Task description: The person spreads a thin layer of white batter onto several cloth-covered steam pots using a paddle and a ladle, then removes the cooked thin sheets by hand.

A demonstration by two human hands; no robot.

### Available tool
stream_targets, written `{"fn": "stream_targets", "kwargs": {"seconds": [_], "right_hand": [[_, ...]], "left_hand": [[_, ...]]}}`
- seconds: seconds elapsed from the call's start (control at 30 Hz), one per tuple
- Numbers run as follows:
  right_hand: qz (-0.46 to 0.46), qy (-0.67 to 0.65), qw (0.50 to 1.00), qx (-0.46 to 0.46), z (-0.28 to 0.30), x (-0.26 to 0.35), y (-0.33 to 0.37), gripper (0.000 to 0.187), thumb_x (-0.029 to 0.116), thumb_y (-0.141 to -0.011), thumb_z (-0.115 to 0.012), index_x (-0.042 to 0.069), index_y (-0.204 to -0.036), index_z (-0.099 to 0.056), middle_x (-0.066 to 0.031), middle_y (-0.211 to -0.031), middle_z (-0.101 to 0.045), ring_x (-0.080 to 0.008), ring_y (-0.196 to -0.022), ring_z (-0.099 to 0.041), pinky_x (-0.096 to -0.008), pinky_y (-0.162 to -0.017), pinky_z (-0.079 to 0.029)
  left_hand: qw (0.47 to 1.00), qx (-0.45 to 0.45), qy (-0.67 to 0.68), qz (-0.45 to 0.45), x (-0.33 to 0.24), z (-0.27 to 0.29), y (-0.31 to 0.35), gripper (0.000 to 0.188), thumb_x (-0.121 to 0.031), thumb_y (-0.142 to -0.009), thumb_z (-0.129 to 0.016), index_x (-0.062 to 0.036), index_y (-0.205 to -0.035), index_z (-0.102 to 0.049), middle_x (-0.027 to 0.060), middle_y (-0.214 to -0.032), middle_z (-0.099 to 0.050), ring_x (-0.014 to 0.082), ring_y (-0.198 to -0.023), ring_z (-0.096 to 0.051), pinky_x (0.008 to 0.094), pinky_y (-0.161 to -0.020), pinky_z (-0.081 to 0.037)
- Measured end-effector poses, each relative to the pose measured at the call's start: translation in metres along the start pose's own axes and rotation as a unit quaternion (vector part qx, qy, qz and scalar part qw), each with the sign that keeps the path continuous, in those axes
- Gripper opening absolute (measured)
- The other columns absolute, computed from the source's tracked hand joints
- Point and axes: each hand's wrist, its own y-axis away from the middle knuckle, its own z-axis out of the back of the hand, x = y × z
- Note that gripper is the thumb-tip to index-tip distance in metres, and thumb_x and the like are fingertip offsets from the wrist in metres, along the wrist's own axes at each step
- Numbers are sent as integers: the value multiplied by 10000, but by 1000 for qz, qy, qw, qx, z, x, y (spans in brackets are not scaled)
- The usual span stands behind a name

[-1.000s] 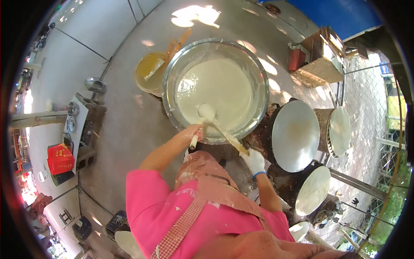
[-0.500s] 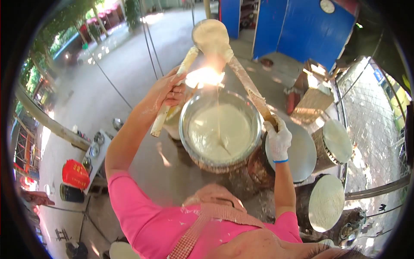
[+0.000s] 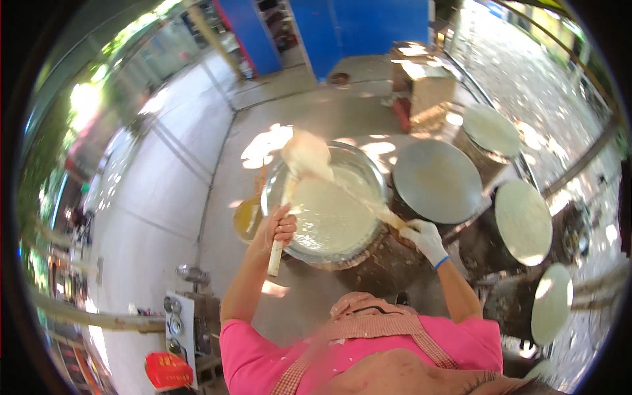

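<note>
My bare left hand (image 3: 279, 227) is closed round a pale, batter-coated stick (image 3: 288, 191) that slants up and away from me. My right hand (image 3: 422, 238), in a white glove with a blue cuff, grips the near end of a second coated stick (image 3: 368, 204). At their far ends the two sticks meet at a rounded pale mass (image 3: 307, 153), blurred, so I cannot tell its kind. It hangs over the far left part of a wide metal basin (image 3: 377, 172) of creamy batter (image 3: 332, 227).
To the right stand several round griddles: a grey one (image 3: 437, 181) and pale-topped ones (image 3: 523, 222). A yellow container (image 3: 247, 219) sits against the basin's left side. Farther off are a box-like block (image 3: 424, 92) and blue panels (image 3: 368, 29). A red bag (image 3: 168, 370) lies lower left.
Both sticks and the pale mass have come down and nearer, from high beyond the basin to over it. The batter strand that hung down no longer shows. My view has shifted too.
</note>
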Motion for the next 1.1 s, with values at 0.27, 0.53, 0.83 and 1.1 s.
{"fn": "stream_targets", "kwargs": {"seconds": [0.27,0.53,0.83,1.1], "right_hand": [[-83,-38,996,6,28,-79,67,387,437,-832,-656,97,-1006,-720,-104,-784,-673,-216,-661,-623,-337,-641,-486],[-241,241,923,-176,158,-199,225,428,501,-846,-594,152,-1072,-694,-141,-892,-701,-328,-855,-676,-418,-749,-518],[-76,265,910,-311,205,-180,116,347,358,-857,-624,256,-1189,-626,-174,-799,-655,-379,-766,-651,-473,-670,-515],[-28,-245,911,-330,199,-259,23,364,170,-819,-718,9,-1144,-683,-106,-885,-730,-148,-758,-663,-256,-679,-494]], "left_hand": [[971,95,84,205,87,-26,-137,239,-274,-985,-536,-95,-860,-440,-33,-569,-342,66,-404,-333,221,-374,-309],[890,227,257,302,220,-94,-256,272,-178,-1009,-383,75,-1071,-464,31,-603,-380,119,-444,-378,250,-418,-374],[882,16,-461,-92,259,-215,-400,274,-93,-888,-533,-170,-1112,-395,-24,-611,-324,93,-420,-326,244,-349,-294],[459,-83,-781,-415,195,-129,-515,798,-118,-827,-484,-301,-1530,-154,278,-1008,-624,428,-786,-626,486,-720,-515]]}}
